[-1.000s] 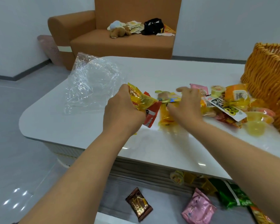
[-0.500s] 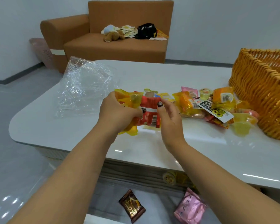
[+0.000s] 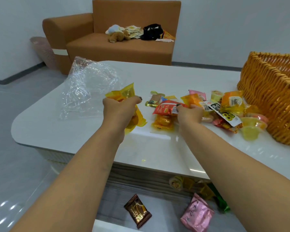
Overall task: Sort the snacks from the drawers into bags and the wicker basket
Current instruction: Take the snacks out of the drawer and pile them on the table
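indoors, glossy white table [image 3: 157, 77], brown sofa [image 3: 120, 46] behind, grey floor [image 3: 15, 164]

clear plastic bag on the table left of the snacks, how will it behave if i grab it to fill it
The clear plastic bag is crumpled and thin, so it will likely be floppy and collapse unless held open. It looks very light, so a nudge may slide it across the glossy white table. The left hand already grips yellow packets.
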{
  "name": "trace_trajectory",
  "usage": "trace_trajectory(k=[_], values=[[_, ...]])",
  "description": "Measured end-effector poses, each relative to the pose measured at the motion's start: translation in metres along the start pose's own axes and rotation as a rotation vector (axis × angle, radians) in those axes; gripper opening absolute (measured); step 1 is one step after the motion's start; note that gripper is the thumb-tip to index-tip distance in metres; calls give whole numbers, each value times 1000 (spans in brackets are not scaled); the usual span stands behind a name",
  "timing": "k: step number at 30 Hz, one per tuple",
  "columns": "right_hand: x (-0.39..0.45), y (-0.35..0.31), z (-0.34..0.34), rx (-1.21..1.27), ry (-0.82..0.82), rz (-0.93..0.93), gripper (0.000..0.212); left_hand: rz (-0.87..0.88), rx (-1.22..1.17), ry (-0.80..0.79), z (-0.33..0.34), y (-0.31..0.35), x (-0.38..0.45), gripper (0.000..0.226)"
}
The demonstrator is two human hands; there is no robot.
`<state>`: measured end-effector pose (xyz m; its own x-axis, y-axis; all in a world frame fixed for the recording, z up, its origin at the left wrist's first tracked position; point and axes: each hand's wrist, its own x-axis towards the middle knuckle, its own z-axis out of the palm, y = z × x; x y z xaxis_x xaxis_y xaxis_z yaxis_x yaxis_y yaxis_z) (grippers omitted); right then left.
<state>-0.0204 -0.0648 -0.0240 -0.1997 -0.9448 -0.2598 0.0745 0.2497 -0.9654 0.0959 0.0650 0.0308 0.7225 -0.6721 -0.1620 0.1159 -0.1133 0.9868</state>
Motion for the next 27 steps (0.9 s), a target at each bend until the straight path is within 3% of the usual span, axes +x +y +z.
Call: trace_trajectory(k=[2, 5, 9, 11, 13, 16, 19, 22, 24, 27], values=[[-7, 2, -3, -202, 57, -190, 46, -118, -170, -47, -1, 1, 3, 57], [-42, 10, -9, -142, 5, -453, 31, -170, -302, -135, 2, -2, 0, 28], [-95, 23, -14, 69, -512, -222, 26, -176, -292, -70, 11, -17, 0, 48], [-104, 27, -15, 11, -619, -236, 29, -192, -230, -96, 14, -21, -1, 47], [-97, 25, -14, 8, -559, -280, 33, -233, -195, -174, 13, -21, -3, 54], [-55, 13, -8, -54, -285, -372, 32, -232, 32, -252, 9, -18, -7, 76], [-2, -8, -11, -393, -139, -455, 41, -200, 287, -357, 7, -18, -19, 80], [29, -27, -24, -815, -168, -410, 65, -239, 447, -534, 0, -24, -28, 62], [21, -48, -39, -1021, -171, -466, 72, -254, 614, -743, -6, -29, -34, 43], [-21, -61, -90, -1079, -157, -840, 58, -334, 784, -1014, -11, -42, -44, 23]])
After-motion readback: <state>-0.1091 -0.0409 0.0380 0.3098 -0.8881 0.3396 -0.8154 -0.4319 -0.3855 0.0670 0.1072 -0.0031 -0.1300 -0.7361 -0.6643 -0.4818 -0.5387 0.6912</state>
